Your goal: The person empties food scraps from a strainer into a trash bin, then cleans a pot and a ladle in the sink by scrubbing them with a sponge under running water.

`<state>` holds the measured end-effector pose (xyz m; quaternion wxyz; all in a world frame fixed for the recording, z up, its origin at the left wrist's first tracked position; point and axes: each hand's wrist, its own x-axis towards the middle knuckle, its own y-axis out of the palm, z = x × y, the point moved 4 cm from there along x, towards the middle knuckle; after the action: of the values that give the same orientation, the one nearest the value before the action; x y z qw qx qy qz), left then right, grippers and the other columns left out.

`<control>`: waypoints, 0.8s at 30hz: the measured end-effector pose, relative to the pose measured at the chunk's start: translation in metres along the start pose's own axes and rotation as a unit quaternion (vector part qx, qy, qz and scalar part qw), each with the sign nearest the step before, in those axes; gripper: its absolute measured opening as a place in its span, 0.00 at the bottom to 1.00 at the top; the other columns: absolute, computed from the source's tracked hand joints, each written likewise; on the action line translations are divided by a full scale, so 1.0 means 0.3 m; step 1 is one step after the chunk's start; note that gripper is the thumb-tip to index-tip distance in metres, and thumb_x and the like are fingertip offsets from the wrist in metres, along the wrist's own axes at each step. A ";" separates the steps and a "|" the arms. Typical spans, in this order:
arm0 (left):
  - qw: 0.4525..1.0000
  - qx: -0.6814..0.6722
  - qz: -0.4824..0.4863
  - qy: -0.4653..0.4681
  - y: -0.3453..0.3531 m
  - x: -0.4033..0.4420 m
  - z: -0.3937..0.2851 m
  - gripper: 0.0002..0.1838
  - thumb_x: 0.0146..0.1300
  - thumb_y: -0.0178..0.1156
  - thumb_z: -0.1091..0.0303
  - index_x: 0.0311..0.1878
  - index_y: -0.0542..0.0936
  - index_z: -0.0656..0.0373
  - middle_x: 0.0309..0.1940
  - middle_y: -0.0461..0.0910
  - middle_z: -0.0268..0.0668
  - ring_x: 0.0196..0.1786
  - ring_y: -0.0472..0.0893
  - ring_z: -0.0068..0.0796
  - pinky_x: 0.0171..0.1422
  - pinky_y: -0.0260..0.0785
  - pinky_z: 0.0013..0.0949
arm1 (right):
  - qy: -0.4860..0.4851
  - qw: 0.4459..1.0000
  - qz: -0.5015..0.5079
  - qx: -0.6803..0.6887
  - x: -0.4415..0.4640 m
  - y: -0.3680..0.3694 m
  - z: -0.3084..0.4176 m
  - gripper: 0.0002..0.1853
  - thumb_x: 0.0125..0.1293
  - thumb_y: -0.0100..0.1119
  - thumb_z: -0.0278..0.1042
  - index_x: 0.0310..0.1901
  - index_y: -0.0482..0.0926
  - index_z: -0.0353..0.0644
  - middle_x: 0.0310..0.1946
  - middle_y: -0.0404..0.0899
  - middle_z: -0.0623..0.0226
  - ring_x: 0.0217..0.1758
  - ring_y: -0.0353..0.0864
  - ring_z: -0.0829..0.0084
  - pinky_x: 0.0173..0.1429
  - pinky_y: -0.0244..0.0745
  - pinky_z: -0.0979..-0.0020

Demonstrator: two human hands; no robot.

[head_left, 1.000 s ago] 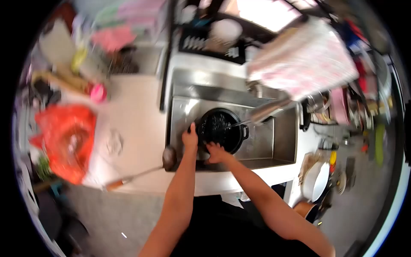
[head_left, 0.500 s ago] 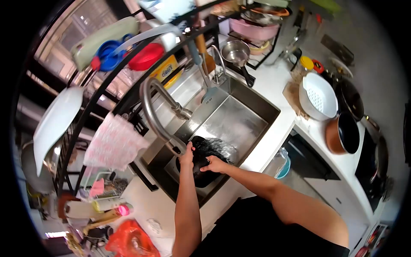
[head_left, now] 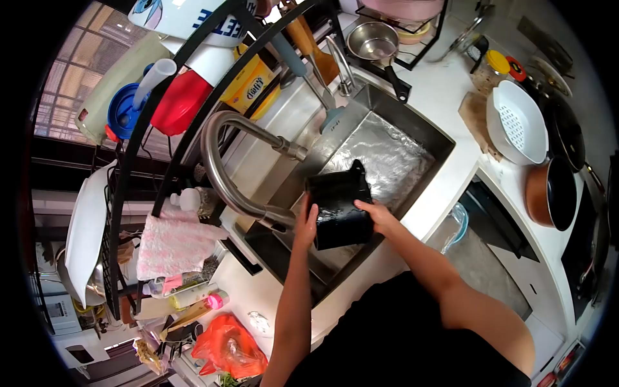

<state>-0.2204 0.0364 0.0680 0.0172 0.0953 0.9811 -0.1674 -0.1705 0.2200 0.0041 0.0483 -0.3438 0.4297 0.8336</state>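
The faucet (head_left: pixel 211 158) arches left of the left hand (head_left: pixel 305 226), whose fingers, thumb slightly parted, clasp the black pot (head_left: pixel 338 209) — tilted between both hands' fingers, over the sink (head_left: pixel 393 148). The right hand (head_left: pixel 380 218) grips the pot's right side, fingers mostly hidden.

From my remote station I see a glossy black pot (head_left: pixel 336 216) at the centre of the frame, against the silver-grey sink (head_left: pixel 406 122). Left of centre, I pick out a cloth (head_left: pixel 174 248) mottled in pink and white. At the upper left I get a plain red bowl (head_left: pixel 182 104) and a bright yellow packet (head_left: pixel 246 87). On the right I find a white basket (head_left: pixel 521 129) and a copper-brown pan (head_left: pixel 538 193), black inside. Lower left, I make out a translucent orange-red bag (head_left: pixel 225 345); bottom centre, plain black clothing (head_left: pixel 400 335)
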 end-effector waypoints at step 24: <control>0.947 0.125 -0.086 -0.284 -0.035 -0.064 0.183 0.32 0.60 0.40 0.41 0.62 0.60 0.51 0.53 0.67 0.52 0.56 0.67 0.47 0.59 0.55 0.38 | -0.030 0.913 0.093 -0.395 0.064 0.180 -0.092 0.11 0.49 0.64 0.29 0.34 0.78 0.35 0.28 0.79 0.69 0.29 0.75 0.79 0.36 0.70 0.76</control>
<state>-0.2035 0.0050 0.0209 0.2690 -0.0395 0.9110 -0.3100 -0.1906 0.1613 0.0183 -0.1567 -0.2678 0.0934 0.9460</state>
